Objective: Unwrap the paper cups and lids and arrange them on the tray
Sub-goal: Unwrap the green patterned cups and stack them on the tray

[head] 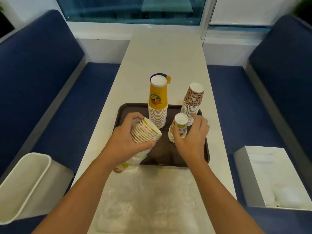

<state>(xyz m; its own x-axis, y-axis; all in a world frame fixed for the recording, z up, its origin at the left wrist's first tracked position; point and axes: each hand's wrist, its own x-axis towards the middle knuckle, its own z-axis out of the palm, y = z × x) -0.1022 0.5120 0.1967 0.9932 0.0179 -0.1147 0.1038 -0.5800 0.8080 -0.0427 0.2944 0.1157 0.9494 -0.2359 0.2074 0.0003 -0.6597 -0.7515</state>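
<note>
Paper cups (pixel 157 105) stand in 3 unwrapped stacks on the tray (pixel 162 154) at 12, 2 and 3 o'clock. The right hand (pixel 190 134) curls its fingers round the last; the left hand (pixel 125 141) grips a half-wrapped batch (pixel 146 130) at 9. Lids unseen.

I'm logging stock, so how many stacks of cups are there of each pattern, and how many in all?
Yellow cup stack: 1
Brown spotted cup stack: 1
Fruit-print cup stacks: 2 (upright stack gripped by the right hand, tilted stack held in the left hand)
Total: 4
</note>
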